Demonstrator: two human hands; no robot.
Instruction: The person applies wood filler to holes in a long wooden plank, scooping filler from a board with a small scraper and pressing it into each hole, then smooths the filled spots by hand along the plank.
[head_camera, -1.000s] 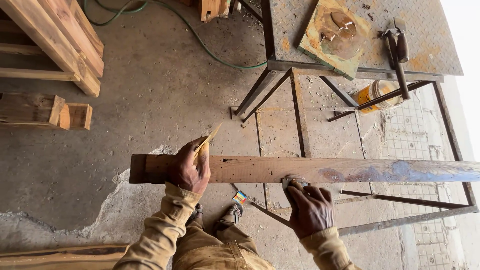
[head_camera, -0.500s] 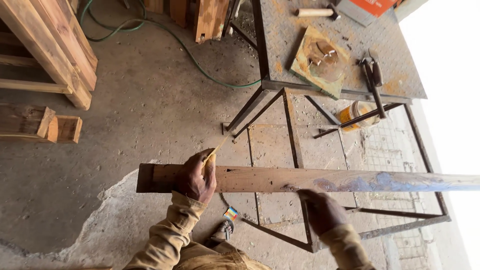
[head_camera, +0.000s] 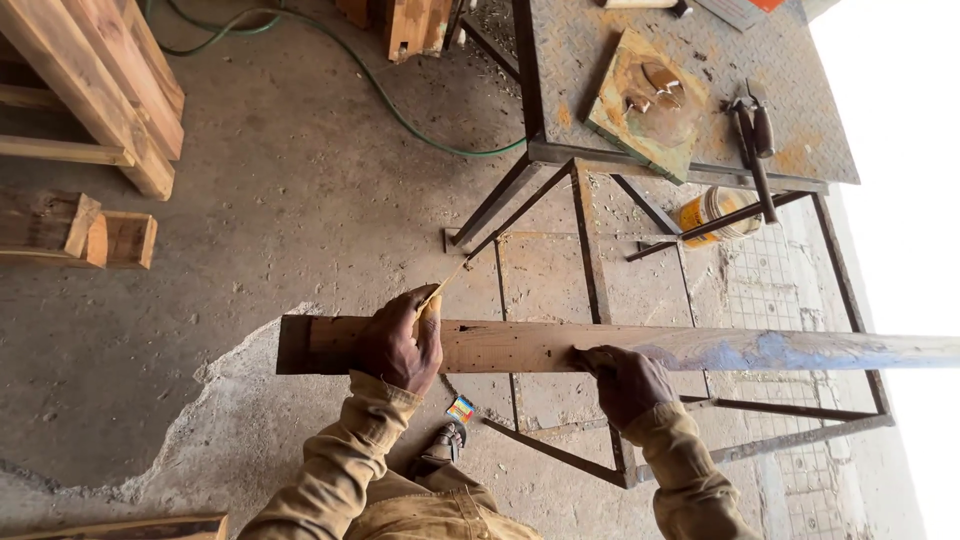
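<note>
A long wooden plank (head_camera: 520, 346) runs level across the view, its right part smeared blue-grey. My left hand (head_camera: 402, 342) wraps around the plank near its left end and also pinches a small yellow-tan piece, perhaps sandpaper (head_camera: 432, 298), against the top edge. My right hand (head_camera: 622, 382) grips the plank from below near its middle. Both sleeves are tan. The plank's far right end runs out of view.
A steel-framed workbench (head_camera: 700, 90) with a tread-plate top stands ahead, carrying a wooden board with metal bits (head_camera: 645, 100) and pincers (head_camera: 755, 130). A yellow tin (head_camera: 712, 214) sits under it. Stacked timber (head_camera: 90, 90) lies left; a green hose (head_camera: 400, 110) crosses the concrete floor.
The view has shifted, so the plank sits further right and lower. My right hand has come onto the plank from below and closed on it. My left hand keeps its grip.
</note>
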